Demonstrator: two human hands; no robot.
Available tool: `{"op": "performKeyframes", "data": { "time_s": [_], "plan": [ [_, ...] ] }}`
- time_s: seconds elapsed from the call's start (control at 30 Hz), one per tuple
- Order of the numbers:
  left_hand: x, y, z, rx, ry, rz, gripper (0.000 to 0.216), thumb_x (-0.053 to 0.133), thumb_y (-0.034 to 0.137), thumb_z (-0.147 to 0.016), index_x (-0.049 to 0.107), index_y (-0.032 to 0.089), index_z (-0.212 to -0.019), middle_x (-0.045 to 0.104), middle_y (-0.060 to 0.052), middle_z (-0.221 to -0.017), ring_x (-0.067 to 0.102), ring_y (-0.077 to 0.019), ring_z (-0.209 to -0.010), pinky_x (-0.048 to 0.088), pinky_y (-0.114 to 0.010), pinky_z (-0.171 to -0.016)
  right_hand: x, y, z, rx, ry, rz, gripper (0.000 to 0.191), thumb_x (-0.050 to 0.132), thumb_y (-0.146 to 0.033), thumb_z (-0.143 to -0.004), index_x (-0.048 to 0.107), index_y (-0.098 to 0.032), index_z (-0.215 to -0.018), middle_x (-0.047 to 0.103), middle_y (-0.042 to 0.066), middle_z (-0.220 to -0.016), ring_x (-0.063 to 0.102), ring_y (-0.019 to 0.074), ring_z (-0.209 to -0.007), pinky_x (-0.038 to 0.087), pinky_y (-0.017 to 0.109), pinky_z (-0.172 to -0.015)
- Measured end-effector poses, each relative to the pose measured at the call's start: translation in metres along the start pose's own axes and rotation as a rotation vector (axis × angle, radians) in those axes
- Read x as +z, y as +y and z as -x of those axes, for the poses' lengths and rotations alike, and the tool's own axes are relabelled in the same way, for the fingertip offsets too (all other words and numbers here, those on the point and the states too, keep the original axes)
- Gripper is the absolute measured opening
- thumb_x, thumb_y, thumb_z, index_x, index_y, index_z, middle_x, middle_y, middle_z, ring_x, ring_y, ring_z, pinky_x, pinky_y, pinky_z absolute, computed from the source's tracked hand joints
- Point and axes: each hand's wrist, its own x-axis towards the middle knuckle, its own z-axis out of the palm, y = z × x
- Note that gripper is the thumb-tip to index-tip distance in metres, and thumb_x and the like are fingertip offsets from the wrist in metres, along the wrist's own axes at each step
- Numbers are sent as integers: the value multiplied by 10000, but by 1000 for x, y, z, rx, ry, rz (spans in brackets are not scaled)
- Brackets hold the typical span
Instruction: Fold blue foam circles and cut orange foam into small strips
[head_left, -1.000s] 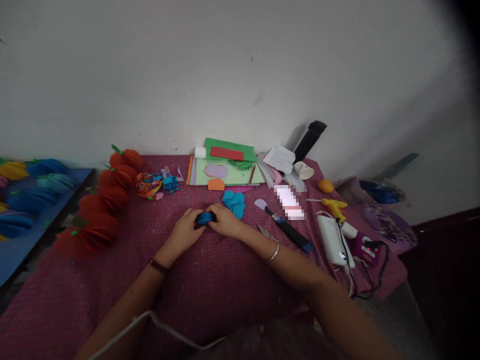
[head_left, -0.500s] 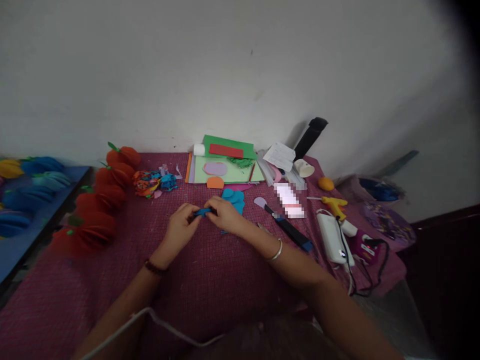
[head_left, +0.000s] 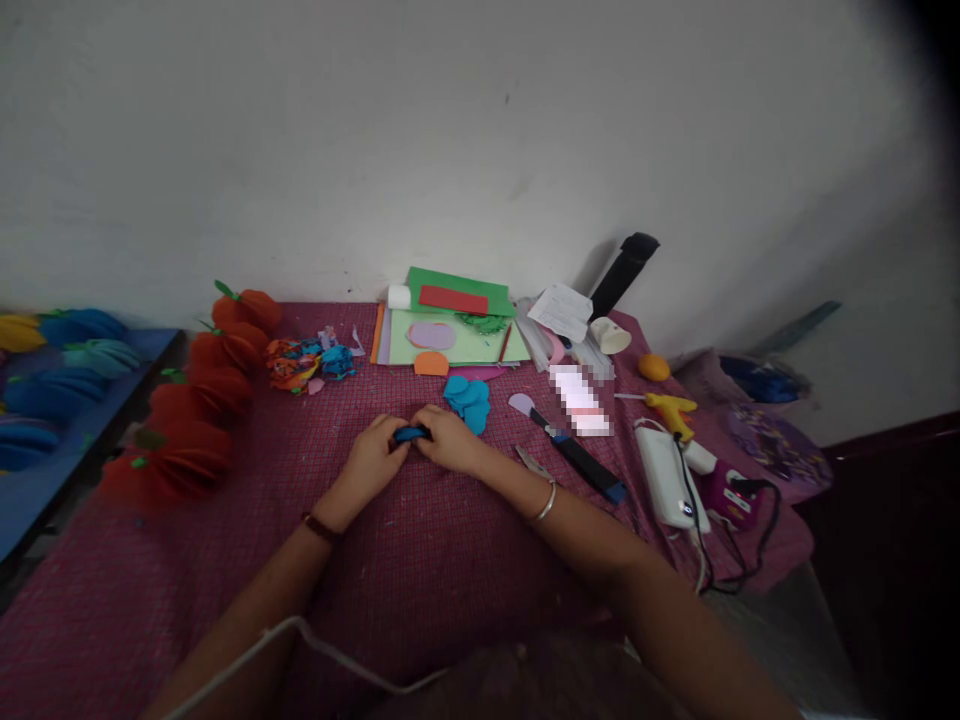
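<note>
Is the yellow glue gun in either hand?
No, the glue gun lies aside; the left hand and right hand pinch blue paper.

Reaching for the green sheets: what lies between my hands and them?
Head view: blue circles and an orange half-disc lie between the green sheets and the left hand and right hand, which pinch a blue piece.

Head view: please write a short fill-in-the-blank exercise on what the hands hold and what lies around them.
1. The left hand and the right hand together pinch a small paper piece coloured ____.
2. The dark wristband sits on the ____ wrist.
3. The yellow glue gun lies on the table to the ____ of both hands.
Missing words: blue; left; right.
</note>
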Motion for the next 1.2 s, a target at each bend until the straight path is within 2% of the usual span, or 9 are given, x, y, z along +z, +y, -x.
{"op": "performKeyframes", "data": {
  "time_s": [0.2, 0.43, 0.7, 0.77, 0.83, 0.93, 1.0, 1.1, 1.2],
  "plan": [
    [-5, -1, 4, -50, 56, -9, 166, 559, 137, -758, 625, 184, -903, 584, -21, -796, 563, -183, -730, 453, -298, -669, 1, 2, 1, 19, 27, -16, 159, 607, -91, -751, 578, -174, -884, 524, 12, -812, 492, 167, -779, 384, 272, -724],
    [-3, 6, 5, -57, 51, 36, 158, 535, 108, -758, 647, 196, -825, 560, -8, -727, 542, -183, -701, 434, -299, -668, -2, 2, 0, 48, 43, -82, 162, 601, -66, -735, 574, -169, -858, 520, 17, -815, 482, 170, -780, 377, 280, -737],
    [-2, 8, 3, -94, 89, 185, 99, 564, 124, -737, 608, 197, -686, 512, 13, -673, 482, -164, -655, 378, -283, -638, -3, -4, 0, 135, 32, -335, 145, 588, -39, -698, 565, -176, -741, 491, -4, -777, 458, 155, -785, 351, 276, -752],
    [-5, 13, 3, -112, 113, 260, 78, 582, 171, -748, 580, 195, -675, 514, 15, -678, 479, -156, -655, 373, -271, -627, -6, -9, -1, 187, 23, -444, 112, 586, -68, -703, 555, -173, -723, 494, -14, -748, 455, 138, -738, 352, 258, -695],
    [-10, 20, 5, -139, 144, 355, 59, 565, 250, -798, 567, 199, -769, 515, 22, -687, 477, -144, -632, 376, -256, -595, -12, -15, -1, 250, -8, -574, 61, 588, -146, -734, 535, -175, -727, 479, -36, -675, 430, 112, -621, 338, 237, -591],
    [-19, 31, 9, -178, 171, 507, 205, 388, 377, -912, 509, 216, -955, 469, 42, -661, 460, -130, -560, 360, -232, -506, -25, -27, 0, 330, -88, -780, 140, 580, -295, -771, 497, -185, -748, 427, -73, -577, 333, 73, -461, 273, 213, -452],
    [-23, 36, 12, -195, 143, 579, 305, 279, 424, -938, 498, 212, -943, 453, 43, -639, 449, -128, -526, 341, -227, -462, -32, -35, 3, 363, -129, -895, 196, 595, -351, -752, 488, -187, -759, 420, -80, -564, 301, 58, -426, 242, 204, -410],
    [-25, 44, 14, -216, 77, 619, 270, 438, 447, -875, 509, 200, -790, 444, 51, -595, 419, -115, -498, 316, -222, -445, -35, -46, 8, 400, -130, -1015, 258, 643, -384, -697, 485, -186, -748, 441, -80, -573, 299, 45, -413, 216, 195, -388],
    [-27, 52, 14, -241, 73, 602, 220, 616, 342, -759, 487, 195, -659, 385, 74, -552, 359, -98, -500, 281, -215, -466, -33, -51, 13, 431, -84, -1074, 268, 681, -364, -673, 490, -181, -722, 453, -87, -557, 298, 35, -405, 195, 187, -388]
  ]
}}
